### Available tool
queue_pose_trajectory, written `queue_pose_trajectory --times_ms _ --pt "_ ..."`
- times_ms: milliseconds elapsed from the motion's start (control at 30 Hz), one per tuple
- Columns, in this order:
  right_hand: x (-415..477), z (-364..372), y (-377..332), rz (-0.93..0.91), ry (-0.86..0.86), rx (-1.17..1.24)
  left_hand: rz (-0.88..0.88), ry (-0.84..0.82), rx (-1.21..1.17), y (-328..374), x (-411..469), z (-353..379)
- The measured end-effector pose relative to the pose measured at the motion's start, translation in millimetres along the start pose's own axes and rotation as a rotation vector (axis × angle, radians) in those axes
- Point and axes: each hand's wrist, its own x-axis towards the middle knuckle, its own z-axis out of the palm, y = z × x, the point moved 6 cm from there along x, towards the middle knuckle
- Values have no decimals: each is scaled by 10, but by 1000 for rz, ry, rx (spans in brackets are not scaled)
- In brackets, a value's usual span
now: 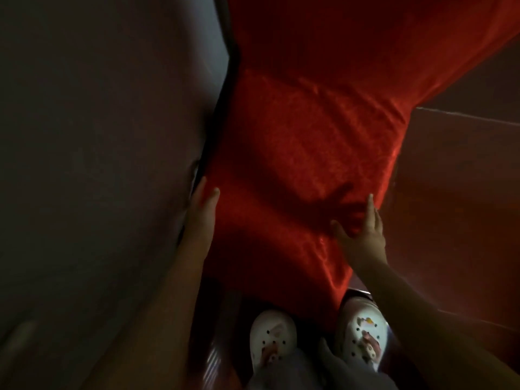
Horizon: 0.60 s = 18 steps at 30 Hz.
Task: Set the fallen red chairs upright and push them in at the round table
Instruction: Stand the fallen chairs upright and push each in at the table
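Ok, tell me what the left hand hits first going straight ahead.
The left hand touches the red chair; straight on, it probably slides up that cloth beside the grey surface. Depth unclear.
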Motion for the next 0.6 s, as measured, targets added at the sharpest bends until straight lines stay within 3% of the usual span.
queue_pose_trajectory --times_ms 233,433,600 --pt "315 319 239 -67 223 -3 -120 15 3 -511 779 20" --pt "366 268 328 -34 136 80 -267 29 241 -448 895 12" --pt "332 134 294 -22 98 88 -265 -61 295 -361 852 24"
